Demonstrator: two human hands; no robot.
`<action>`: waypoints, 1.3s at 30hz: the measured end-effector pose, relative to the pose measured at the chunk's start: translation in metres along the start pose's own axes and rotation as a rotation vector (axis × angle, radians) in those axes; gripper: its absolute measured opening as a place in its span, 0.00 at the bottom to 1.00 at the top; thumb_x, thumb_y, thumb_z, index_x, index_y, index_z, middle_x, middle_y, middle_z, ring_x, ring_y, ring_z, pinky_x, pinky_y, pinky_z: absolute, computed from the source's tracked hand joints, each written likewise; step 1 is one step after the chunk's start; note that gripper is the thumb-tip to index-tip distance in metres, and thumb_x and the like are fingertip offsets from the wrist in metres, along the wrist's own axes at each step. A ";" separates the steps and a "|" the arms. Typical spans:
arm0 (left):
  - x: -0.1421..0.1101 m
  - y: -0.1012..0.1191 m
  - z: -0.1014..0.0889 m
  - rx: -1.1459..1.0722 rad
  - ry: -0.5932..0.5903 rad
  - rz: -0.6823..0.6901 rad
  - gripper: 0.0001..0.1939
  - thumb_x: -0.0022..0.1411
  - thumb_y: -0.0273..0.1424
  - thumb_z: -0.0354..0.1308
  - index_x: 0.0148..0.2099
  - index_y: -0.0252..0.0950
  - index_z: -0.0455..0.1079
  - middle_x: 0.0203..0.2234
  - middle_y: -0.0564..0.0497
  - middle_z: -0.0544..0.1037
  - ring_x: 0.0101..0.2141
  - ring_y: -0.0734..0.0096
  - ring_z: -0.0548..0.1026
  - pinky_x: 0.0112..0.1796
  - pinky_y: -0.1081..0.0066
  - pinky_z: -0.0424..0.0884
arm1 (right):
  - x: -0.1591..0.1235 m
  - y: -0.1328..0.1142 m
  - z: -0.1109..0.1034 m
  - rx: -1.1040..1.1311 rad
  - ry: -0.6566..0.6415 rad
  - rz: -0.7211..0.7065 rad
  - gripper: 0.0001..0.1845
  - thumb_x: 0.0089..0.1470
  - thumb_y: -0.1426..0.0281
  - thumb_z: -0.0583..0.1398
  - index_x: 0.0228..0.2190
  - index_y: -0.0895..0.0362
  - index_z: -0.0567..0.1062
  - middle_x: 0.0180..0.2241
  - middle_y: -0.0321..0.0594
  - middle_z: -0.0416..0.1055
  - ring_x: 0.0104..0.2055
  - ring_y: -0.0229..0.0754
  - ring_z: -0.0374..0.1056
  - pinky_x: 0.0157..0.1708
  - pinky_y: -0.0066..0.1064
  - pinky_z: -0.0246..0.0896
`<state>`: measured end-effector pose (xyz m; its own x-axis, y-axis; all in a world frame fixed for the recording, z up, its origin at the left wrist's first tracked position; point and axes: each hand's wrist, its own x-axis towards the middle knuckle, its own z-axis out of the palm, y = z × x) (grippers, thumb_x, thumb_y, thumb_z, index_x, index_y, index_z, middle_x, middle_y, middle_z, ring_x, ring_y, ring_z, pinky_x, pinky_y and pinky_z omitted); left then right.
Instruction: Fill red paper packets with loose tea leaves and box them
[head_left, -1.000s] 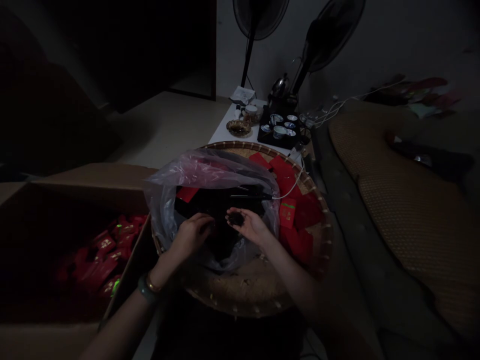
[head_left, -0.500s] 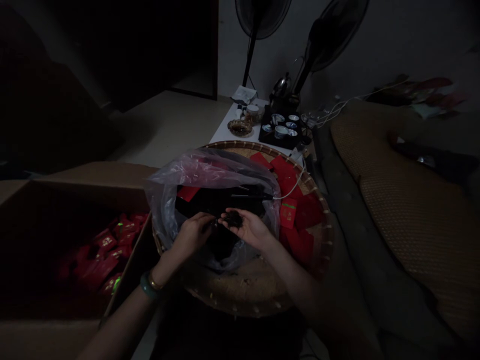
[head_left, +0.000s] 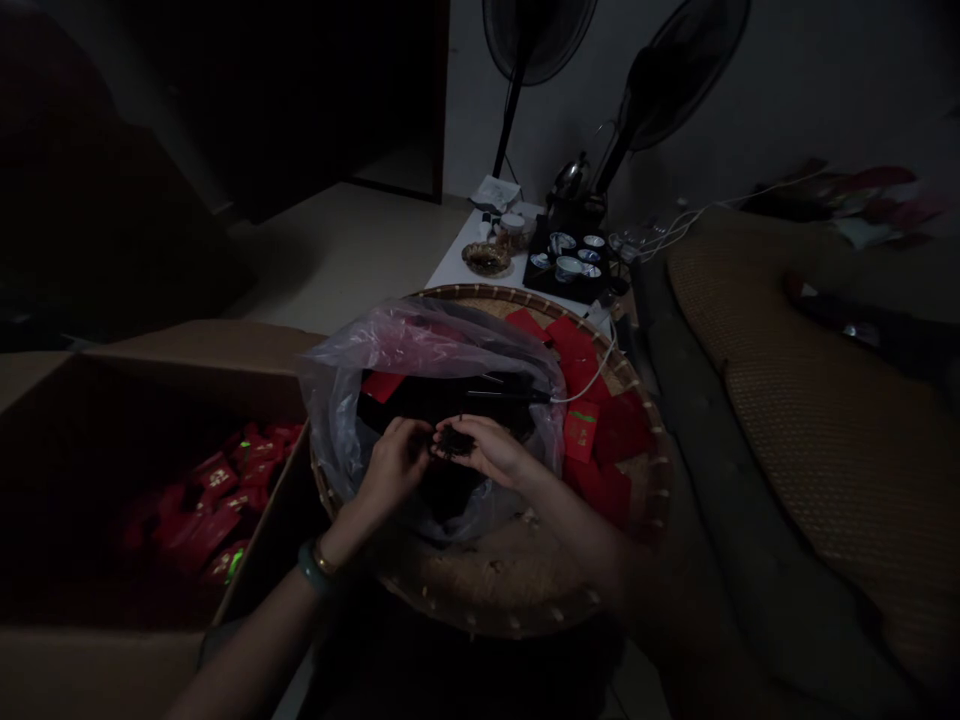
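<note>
My right hand (head_left: 495, 452), palm up and cupped, holds a small heap of dark loose tea leaves (head_left: 454, 441). Beside its fingertips is my left hand (head_left: 394, 468), with fingers curled together in a pinch; what is between them, if anything, is too dark to make out. Both hands are over an open clear plastic bag (head_left: 330, 400) with dark contents. A dark slim tool (head_left: 510, 396) on a white cord and a red packet (head_left: 382, 385) lie at the bag's mouth. The bag sits in a round woven bamboo tray (head_left: 510, 590).
Red packets (head_left: 581, 430) lie on the tray's right side. At left, a cardboard box (head_left: 202, 345) holds several filled red packets (head_left: 217, 480). Behind are a tea tray (head_left: 536, 275) with cups, a kettle (head_left: 571, 180) and two fans. A woven mat (head_left: 810, 400) covers the seat at right.
My right hand has tipped and drawn in toward my left fingers, so the leaves' heap shows from the side. The whole view has shifted slightly.
</note>
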<state>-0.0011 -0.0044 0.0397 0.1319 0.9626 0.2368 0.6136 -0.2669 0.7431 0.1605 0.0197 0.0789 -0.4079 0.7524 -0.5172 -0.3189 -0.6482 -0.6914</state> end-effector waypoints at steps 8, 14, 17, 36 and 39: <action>0.002 0.004 0.003 -0.029 0.042 -0.052 0.10 0.49 0.21 0.50 0.35 0.37 0.61 0.26 0.54 0.67 0.27 0.73 0.67 0.28 0.73 0.63 | 0.007 -0.005 -0.006 -0.649 -0.055 -0.140 0.15 0.39 0.82 0.60 0.33 0.59 0.73 0.31 0.33 0.71 0.34 0.34 0.68 0.42 0.29 0.61; 0.004 0.008 0.007 -0.053 0.065 -0.116 0.11 0.47 0.21 0.50 0.35 0.37 0.58 0.24 0.57 0.64 0.25 0.75 0.65 0.26 0.75 0.61 | 0.010 -0.010 -0.005 -1.140 -0.072 -0.306 0.19 0.38 0.81 0.61 0.37 0.59 0.73 0.37 0.37 0.73 0.40 0.40 0.68 0.42 0.30 0.59; 0.004 0.009 0.010 -0.062 0.044 -0.115 0.11 0.46 0.21 0.50 0.35 0.38 0.58 0.25 0.57 0.65 0.25 0.75 0.66 0.26 0.75 0.61 | 0.010 -0.013 0.000 -1.290 -0.015 -0.344 0.18 0.38 0.81 0.61 0.36 0.59 0.74 0.37 0.38 0.74 0.40 0.41 0.68 0.40 0.29 0.59; 0.005 0.006 0.016 -0.103 0.049 -0.132 0.16 0.45 0.20 0.51 0.38 0.37 0.58 0.28 0.55 0.66 0.27 0.74 0.68 0.28 0.73 0.63 | 0.010 -0.019 0.007 -1.621 -0.087 -0.392 0.18 0.41 0.82 0.60 0.37 0.59 0.75 0.37 0.43 0.75 0.39 0.44 0.70 0.36 0.29 0.59; 0.005 0.006 0.015 -0.099 0.042 -0.129 0.17 0.44 0.19 0.51 0.39 0.37 0.58 0.29 0.55 0.67 0.28 0.73 0.68 0.29 0.73 0.64 | 0.011 -0.020 0.005 -1.611 -0.069 -0.437 0.19 0.40 0.80 0.62 0.39 0.60 0.74 0.37 0.43 0.74 0.39 0.44 0.68 0.37 0.30 0.58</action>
<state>0.0151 -0.0002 0.0360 0.0233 0.9870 0.1593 0.5432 -0.1463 0.8268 0.1583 0.0403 0.0898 -0.5799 0.7974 -0.1669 0.7177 0.4031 -0.5679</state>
